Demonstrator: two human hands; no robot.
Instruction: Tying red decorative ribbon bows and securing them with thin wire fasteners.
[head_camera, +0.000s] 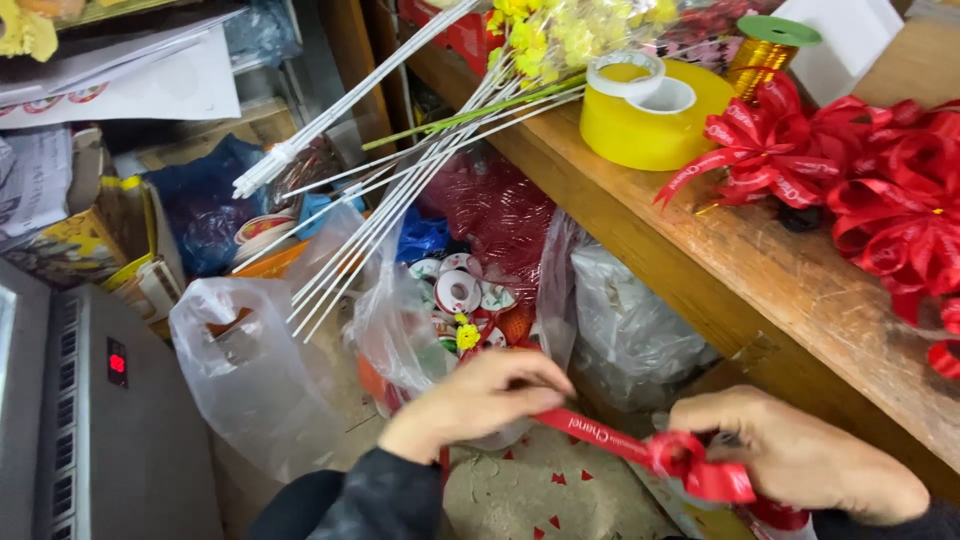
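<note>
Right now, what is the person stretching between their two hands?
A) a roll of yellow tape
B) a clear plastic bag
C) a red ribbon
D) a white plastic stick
C: a red ribbon runs taut from the left hand, which pinches one end, to the right hand, where it gathers into loops; the yellow tape roll sits untouched on the wooden bench.

Two bare hands, left hand (470, 400) and right hand (800, 455), without gloves, rings or a watch in view, nails short and unpainted; a dark, nearly black long sleeve (360, 500) of slightly creased fabric covers the left forearm to just behind the wrist, and another dark cuff edge shows behind the right wrist.
</note>
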